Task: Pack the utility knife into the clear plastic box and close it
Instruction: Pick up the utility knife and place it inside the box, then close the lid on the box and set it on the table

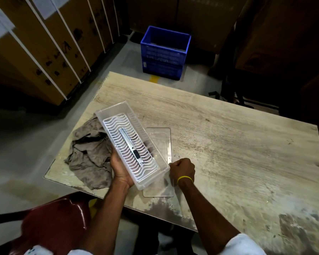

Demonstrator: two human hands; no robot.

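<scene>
A clear plastic box (118,112) with a white wavy grid insert is held tilted above the table's left part. My left hand (121,167) grips it from underneath at its near left side. A silver utility knife (131,147) with a black slider lies lengthwise on the insert inside the box. The clear flat lid (161,142) lies on the table to the right of the box, partly under it. My right hand (181,170), with a yellow band at the wrist, rests closed on the lid's right edge near its near end.
A crumpled grey cloth (89,153) lies at the table's left edge, beside the box. The worn wooden table (238,153) stretches to the right. A blue crate (165,52) stands on the floor beyond the table. A dark red chair (53,223) is at near left. Cardboard cartons line the left wall.
</scene>
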